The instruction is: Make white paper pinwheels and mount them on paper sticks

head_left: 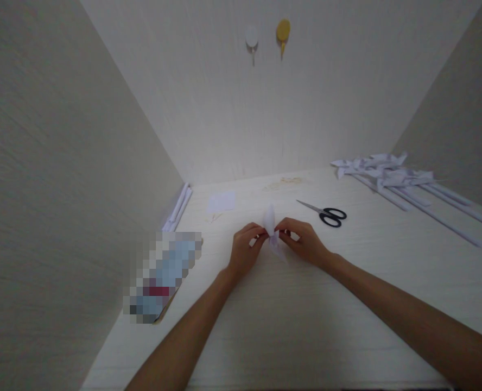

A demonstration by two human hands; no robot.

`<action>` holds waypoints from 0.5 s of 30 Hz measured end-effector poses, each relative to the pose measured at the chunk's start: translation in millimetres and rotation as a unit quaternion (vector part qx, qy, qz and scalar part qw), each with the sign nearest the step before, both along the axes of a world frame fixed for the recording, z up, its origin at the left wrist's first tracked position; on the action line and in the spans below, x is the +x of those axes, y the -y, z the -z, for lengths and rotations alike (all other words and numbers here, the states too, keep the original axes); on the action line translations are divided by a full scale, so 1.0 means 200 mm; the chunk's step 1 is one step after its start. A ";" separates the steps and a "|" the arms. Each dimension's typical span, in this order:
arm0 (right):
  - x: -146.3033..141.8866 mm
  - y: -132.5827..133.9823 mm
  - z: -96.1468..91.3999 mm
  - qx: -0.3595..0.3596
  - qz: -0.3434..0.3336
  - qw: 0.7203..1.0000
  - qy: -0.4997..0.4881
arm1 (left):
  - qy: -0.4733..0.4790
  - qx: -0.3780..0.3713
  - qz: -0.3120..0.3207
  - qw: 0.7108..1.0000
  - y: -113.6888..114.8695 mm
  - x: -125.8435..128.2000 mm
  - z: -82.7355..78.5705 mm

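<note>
A small folded piece of white paper (270, 221) stands between my two hands near the middle of the pale table (265, 326). My left hand (246, 250) pinches its left side with closed fingers. From the right, my right hand (302, 239) pinches the same piece. Part of the paper hangs below the fingers and is hard to make out.
Black-handled scissors (326, 213) lie just right of my hands. A pile of finished white paper pinwheels on sticks (391, 176) lies at the back right. A white paper square (221, 202) and white strips (178, 207) are at the back left, near a blurred object (162, 277). Two hooks (284, 32) hang on the wall.
</note>
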State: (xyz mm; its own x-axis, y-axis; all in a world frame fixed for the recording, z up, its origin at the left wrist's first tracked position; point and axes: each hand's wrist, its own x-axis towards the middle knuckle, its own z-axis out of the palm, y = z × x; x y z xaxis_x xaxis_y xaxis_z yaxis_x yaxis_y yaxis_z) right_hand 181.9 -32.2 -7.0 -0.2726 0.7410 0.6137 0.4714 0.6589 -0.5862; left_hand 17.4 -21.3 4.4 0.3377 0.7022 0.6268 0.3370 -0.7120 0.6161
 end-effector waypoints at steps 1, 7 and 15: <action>0.00 0.00 0.00 -0.003 -0.004 1.000 0.006 | 0.000 -0.002 0.004 1.000 0.00 0.00 0.00; 0.00 -0.01 0.01 -0.020 -0.010 1.000 0.020 | -0.003 -0.028 0.024 0.999 0.00 0.00 0.00; 0.00 0.00 -0.02 -0.032 -0.004 0.999 -0.008 | 0.035 -0.074 0.010 0.997 -0.01 0.00 0.00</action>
